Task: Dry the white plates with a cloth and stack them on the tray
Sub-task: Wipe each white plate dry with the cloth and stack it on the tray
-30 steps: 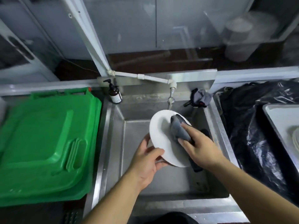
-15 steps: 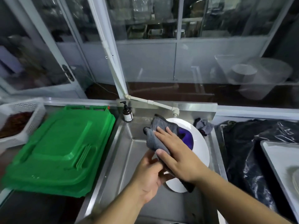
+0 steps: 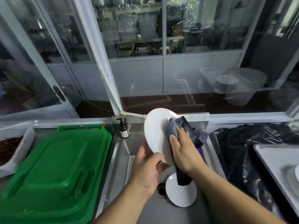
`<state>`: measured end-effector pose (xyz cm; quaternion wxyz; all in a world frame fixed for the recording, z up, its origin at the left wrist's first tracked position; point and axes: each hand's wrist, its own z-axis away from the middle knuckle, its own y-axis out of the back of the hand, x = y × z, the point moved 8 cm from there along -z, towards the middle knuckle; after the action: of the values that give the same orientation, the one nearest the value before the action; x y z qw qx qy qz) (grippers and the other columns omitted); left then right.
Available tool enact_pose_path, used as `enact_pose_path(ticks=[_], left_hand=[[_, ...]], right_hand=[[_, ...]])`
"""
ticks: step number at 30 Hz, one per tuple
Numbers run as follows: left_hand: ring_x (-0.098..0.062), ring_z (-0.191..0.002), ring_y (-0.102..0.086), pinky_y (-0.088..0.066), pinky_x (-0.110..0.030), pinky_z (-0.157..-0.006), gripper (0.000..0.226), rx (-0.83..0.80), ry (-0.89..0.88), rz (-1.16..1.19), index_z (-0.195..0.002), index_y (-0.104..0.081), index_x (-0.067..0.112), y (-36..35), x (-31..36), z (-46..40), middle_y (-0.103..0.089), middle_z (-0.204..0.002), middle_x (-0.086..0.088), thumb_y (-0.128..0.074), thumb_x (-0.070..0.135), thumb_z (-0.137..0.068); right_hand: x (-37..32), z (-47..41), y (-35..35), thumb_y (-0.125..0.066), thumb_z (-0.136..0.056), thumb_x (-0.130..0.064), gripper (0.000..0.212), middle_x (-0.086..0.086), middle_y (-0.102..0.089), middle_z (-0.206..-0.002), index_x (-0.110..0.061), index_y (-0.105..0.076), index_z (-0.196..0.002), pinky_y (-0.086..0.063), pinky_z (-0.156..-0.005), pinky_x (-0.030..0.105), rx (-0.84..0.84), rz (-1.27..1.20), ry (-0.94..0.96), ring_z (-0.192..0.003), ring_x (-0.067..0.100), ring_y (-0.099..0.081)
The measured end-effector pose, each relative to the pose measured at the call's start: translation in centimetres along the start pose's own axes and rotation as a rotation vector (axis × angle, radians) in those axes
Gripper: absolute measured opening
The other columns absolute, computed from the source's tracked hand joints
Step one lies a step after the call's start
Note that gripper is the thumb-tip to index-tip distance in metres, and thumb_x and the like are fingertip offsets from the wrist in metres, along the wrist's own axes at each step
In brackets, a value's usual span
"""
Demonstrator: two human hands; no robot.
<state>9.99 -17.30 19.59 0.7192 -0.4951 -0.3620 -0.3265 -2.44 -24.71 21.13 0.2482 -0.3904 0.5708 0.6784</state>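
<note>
I hold a white plate (image 3: pixel 154 130) upright over the steel sink (image 3: pixel 123 151). My left hand (image 3: pixel 146 168) grips its lower rim, thumb on the front. My right hand (image 3: pixel 184 152) presses a grey cloth (image 3: pixel 174 128) flat against the plate's face, with the cloth's dark tail hanging down below my wrist. A second white plate (image 3: pixel 181 191) lies in the sink bottom beside the drain (image 3: pixel 161 189). The metal tray (image 3: pixel 275 160) sits at the far right, with the edge of stacked plates (image 3: pixel 293 175) on it.
A green plastic crate lid (image 3: pixel 53 168) fills the counter on the left, with a white basket (image 3: pixel 17 146) beyond it. A brown pump bottle (image 3: pixel 123 130) stands at the sink's back corner. Black plastic sheeting (image 3: pixel 239 143) lies under the tray. Glass panels stand behind.
The plate has been turned and lifted higher, its face now toward me. My right hand with the cloth slid from the plate's left side to its right. The camera tilted, showing the second plate below.
</note>
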Motion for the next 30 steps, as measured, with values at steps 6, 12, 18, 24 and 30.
enact_pose_path(ticks=[6,12,18,24,30], left_hand=[[-0.032,-0.108,-0.077,-0.063,-0.037,-0.075,0.047,-0.079,0.066,0.004,-0.125,-0.073,0.035,1.7,0.1,-1.0,-0.076,-0.124,-0.015,-0.063,0.0,-0.096],[-0.028,-0.095,-0.079,-0.063,-0.04,-0.072,0.048,-0.118,0.075,0.003,-0.115,-0.075,0.032,2.9,0.1,-0.5,-0.078,-0.115,-0.017,-0.058,-0.007,-0.094],[-0.032,-0.09,-0.077,-0.064,-0.045,-0.071,0.052,-0.115,0.087,0.011,-0.111,-0.078,0.025,3.3,0.8,0.9,-0.077,-0.107,-0.019,-0.064,-0.004,-0.07],[-0.026,-0.098,-0.078,-0.064,-0.044,-0.073,0.067,-0.089,0.03,-0.016,-0.132,-0.065,0.021,3.9,2.9,1.5,-0.079,-0.114,-0.01,-0.064,-0.007,-0.071],[-0.021,-0.097,-0.077,-0.064,-0.044,-0.075,0.062,-0.077,-0.015,-0.094,-0.117,-0.075,0.034,5.4,4.8,1.8,-0.079,-0.114,-0.004,-0.067,-0.005,-0.07]], right_hand=[[-4.6,3.9,-3.0,-0.032,-0.115,-0.037,0.055,-0.015,-0.012,-0.176,-0.031,-0.023,-0.168,0.006,-0.125,0.015,-0.082,0.137,0.254,-0.162,0.002,0.003],[-7.2,2.2,-3.1,-0.041,-0.115,-0.03,0.056,-0.006,-0.016,-0.176,-0.023,-0.026,-0.167,0.001,-0.132,0.027,-0.166,0.299,0.485,-0.164,0.011,-0.002],[-6.6,-2.5,-1.7,-0.026,-0.104,-0.045,0.07,-0.004,-0.01,-0.178,-0.023,-0.018,-0.169,-0.002,-0.133,0.042,-0.028,0.333,0.373,-0.165,0.017,0.0],[-4.2,-4.8,0.4,-0.032,-0.103,-0.054,0.07,-0.004,-0.031,-0.172,-0.028,-0.024,-0.168,-0.024,-0.121,0.033,0.144,0.251,0.217,-0.155,0.017,-0.031],[1.2,-4.4,2.5,-0.076,-0.067,-0.072,0.058,-0.021,-0.078,-0.099,-0.034,-0.071,-0.111,-0.056,-0.087,0.031,0.204,-0.37,-0.077,-0.099,0.008,-0.075]])
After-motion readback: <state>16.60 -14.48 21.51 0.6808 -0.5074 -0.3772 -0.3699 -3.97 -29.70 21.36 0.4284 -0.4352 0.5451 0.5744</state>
